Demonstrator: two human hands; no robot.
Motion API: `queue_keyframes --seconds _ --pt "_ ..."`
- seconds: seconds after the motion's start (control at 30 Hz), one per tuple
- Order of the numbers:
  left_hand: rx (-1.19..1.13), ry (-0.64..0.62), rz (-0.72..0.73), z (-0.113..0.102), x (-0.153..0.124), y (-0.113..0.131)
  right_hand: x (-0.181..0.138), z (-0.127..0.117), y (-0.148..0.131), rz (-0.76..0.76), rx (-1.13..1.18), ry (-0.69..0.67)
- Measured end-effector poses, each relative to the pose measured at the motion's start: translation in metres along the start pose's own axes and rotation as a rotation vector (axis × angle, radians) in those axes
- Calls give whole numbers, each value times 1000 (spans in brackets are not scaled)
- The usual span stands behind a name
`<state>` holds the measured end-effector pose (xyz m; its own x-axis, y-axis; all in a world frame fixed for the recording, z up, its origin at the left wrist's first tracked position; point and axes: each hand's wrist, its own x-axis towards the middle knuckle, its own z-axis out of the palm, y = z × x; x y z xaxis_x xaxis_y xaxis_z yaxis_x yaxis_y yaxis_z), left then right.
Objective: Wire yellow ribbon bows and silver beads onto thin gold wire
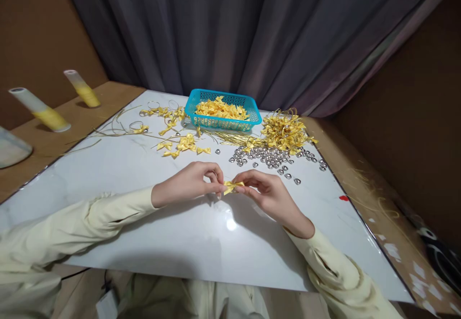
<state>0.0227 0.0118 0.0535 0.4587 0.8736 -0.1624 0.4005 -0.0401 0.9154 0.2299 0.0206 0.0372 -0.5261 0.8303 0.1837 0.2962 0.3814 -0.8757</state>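
Note:
Between my two hands, just above the white tabletop [151, 232], is a small yellow ribbon bow [233, 185]. My left hand [196, 181] pinches its left end between thumb and fingertips. The thumb and fingers of my right hand [266, 192] are closed on the right end. Part of the bow is hidden by the fingertips. Beyond the hands lie loose yellow bows [185, 145] and a scatter of silver heart-shaped beads [268, 156].
A blue plastic basket [223, 124] full of yellow bows stands at the back. Right of it sits a heap of bows on gold cords [286, 129]. Thread spools [50, 115] stand on the left ledge. A red scrap [344, 198] lies near the right edge.

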Motion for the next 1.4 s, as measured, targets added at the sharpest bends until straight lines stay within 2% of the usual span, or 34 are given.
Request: queue_keyframes --seconds 0.1,0.27,0.37,0.63,0.87,1.1,1.4 --pt "131 72 66 2 -4 2 0 1 1 -4 -7 12" --pt "542 233 362 12 -13 1 -2 3 2 -62 -42 80" --pt "650 269 452 16 -16 -3 -3 5 2 -109 -58 122" --pt "542 293 352 19 -15 -6 -5 9 1 -183 -27 186" --pt "574 361 579 21 -18 -5 -6 13 -1 -206 9 221" --pt "590 398 539 21 -18 -8 -6 13 1 -232 0 267" --pt "549 399 613 21 -17 -9 -4 12 -5 -297 -60 277"
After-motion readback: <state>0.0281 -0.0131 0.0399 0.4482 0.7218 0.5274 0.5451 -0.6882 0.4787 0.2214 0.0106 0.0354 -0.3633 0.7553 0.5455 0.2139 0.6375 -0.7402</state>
